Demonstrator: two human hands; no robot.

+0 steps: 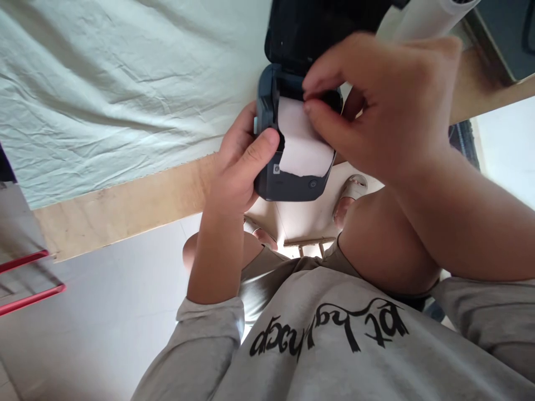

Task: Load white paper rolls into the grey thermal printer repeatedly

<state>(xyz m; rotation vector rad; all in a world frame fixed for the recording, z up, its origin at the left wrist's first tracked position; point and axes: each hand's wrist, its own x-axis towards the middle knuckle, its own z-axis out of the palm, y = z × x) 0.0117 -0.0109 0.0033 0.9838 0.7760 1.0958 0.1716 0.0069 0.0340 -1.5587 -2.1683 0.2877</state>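
Holding a dark printer (292,189) by its side, the left hand (240,167) has its thumb over the near part of the casing and its fingers wrapped around the outer wall. The printer lies between the two hands, with its black lid (317,33) standing open beyond them. A strip of white paper (307,139) comes out over its front, just beside the left thumb. The right hand (388,103) reaches over from the other side, thumb and forefinger close together at the strip's inner end; I cannot tell whether they pinch it. Behind the right hand's knuckles is a white roll (430,19). Pale green cloth (125,83) spreads beyond the left hand, and a wooden edge (137,200) runs beside that wrist.
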